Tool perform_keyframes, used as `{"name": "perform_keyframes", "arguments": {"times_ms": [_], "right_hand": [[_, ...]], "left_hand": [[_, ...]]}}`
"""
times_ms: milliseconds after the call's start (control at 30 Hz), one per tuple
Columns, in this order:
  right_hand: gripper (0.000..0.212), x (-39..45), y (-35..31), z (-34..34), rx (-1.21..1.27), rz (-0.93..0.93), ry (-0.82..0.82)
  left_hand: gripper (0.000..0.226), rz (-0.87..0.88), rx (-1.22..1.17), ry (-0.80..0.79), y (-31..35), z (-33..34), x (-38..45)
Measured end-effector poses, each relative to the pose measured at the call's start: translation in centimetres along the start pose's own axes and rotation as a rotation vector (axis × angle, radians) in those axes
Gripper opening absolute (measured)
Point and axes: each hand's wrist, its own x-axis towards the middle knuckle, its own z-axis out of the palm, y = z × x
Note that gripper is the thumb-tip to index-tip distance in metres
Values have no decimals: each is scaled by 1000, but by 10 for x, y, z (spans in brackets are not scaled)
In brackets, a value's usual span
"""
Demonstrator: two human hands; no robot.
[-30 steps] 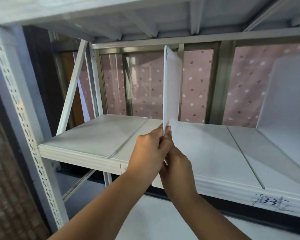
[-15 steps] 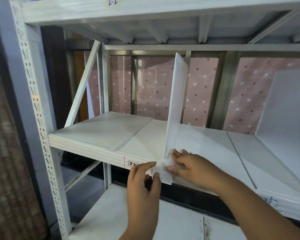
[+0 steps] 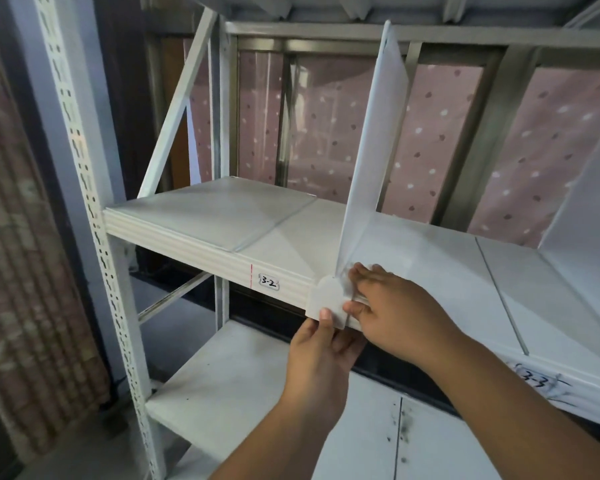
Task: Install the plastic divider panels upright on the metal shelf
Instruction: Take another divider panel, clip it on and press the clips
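Note:
A white plastic divider panel (image 3: 374, 140) stands upright on the white metal shelf (image 3: 215, 216), running front to back, its flat foot lying on the shelf to its right. Its rounded front tab (image 3: 328, 299) hangs over the shelf's front lip, right of the label "3-2". My left hand (image 3: 321, 358) pinches the tab's lower edge from below. My right hand (image 3: 392, 306) presses on the foot and front lip just right of the tab. A second white divider panel (image 3: 589, 216) stands at the far right.
A perforated white upright post (image 3: 87, 202) and a diagonal brace (image 3: 177, 109) frame the left side. A lower shelf (image 3: 229, 393) lies beneath. Another shelf deck is overhead. A pink dotted curtain (image 3: 329, 126) hangs behind the rack. A label "3-3" (image 3: 534, 379) marks the front lip at right.
The panel went from held up in both hands to standing on the shelf. My hands dropped to the front lip, and my left hand has closed on the tab. The view moved closer.

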Motion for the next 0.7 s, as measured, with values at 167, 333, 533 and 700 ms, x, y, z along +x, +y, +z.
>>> {"name": "perform_keyframes", "arguments": {"times_ms": [167,333,533,700], "right_hand": [[34,2,-4,-1,-36,-16,57],[42,14,-13,-2,-119,-8,122],[64,33,-39,-4,-219,11,173],[64,47,-50,-9,-244,41,151]], "left_hand": [[37,40,-75,19,-9,1,6],[39,99,-101,67,-2,-5,18],[44,158,-73,88,20,-18,29],[40,159,-122,117,32,-21,33]]}}
